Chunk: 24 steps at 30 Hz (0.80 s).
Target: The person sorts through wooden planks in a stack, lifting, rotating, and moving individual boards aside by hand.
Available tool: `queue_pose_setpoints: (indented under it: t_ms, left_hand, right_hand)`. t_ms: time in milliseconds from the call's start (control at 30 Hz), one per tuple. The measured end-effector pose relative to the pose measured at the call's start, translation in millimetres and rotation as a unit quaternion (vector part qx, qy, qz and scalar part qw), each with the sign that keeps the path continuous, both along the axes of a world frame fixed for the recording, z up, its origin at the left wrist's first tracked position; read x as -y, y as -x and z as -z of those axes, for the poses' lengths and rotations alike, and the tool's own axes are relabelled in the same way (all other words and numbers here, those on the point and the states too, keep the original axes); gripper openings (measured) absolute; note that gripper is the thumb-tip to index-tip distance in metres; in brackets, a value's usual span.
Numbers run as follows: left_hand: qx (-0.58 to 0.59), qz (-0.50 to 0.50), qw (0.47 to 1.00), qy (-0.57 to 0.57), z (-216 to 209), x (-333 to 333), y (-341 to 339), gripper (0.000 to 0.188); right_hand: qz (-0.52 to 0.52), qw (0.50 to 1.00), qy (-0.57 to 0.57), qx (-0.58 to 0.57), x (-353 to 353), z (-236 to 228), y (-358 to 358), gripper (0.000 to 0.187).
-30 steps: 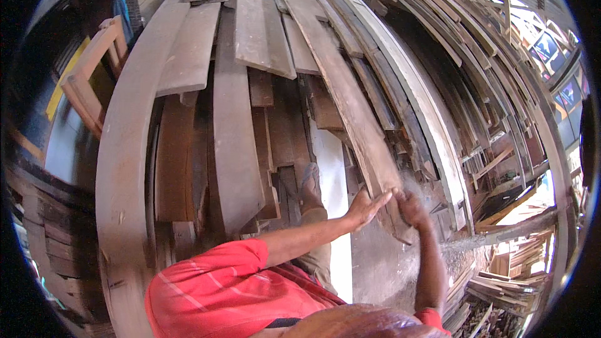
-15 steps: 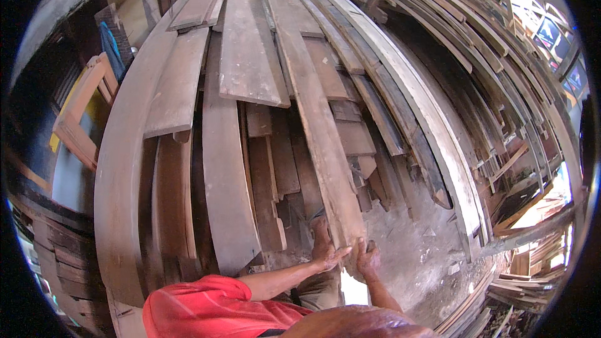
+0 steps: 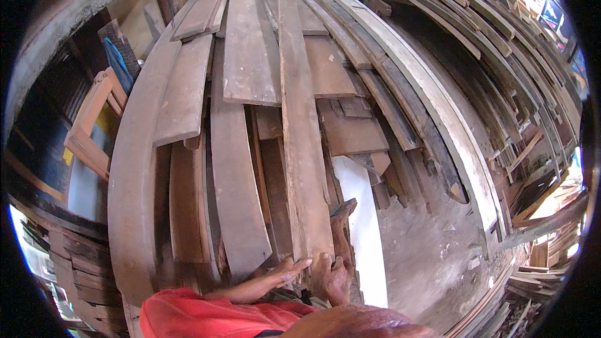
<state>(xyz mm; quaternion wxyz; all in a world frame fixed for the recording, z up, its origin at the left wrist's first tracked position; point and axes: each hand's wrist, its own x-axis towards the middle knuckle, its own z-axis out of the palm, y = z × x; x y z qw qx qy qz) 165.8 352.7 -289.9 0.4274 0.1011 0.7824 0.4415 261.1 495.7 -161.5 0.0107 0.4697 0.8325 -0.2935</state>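
A long, narrow wooden plank point(image 3: 300, 144) runs from the far end of the room towards me, lying over other boards. Its near end is in both my hands, close to my body. My left hand point(image 3: 289, 271) grips the left edge, thumb on top and fingers hidden beneath. My right hand point(image 3: 333, 278) holds the right corner of the same end, its fingers partly underneath. Just right of the plank a bare foot point(image 3: 342, 224) shows. Beside it lies a bright white strip point(image 3: 365, 231).
Several wide boards point(image 3: 251, 50) lie overlapping under and left of the plank. A long pale board point(image 3: 432, 100) curves along the right. Stacked timber point(image 3: 501, 69) lines the right side. At the left leans a wooden frame point(image 3: 87, 128) near a blue cloth point(image 3: 118, 62).
The plank's near end has moved left and closer to me, both hands still on it. A foot and more of the white strip now show on its right.
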Motion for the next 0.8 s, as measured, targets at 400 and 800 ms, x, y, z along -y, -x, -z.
queue_pose_setpoints:
  t_ms: [400,800]
  left_hand:
    - [0.033,-0.028,0.987,-0.157,-135,29,23,0.070]
    - [0.058,-0.034,0.970,-0.235,-251,-33,-5,0.059]
  right_hand:
    - [0.049,0.971,0.155,-0.174,32,-52,-7,0.057]
    - [0.000,0.969,0.045,-0.242,-23,-171,-43,0.042]
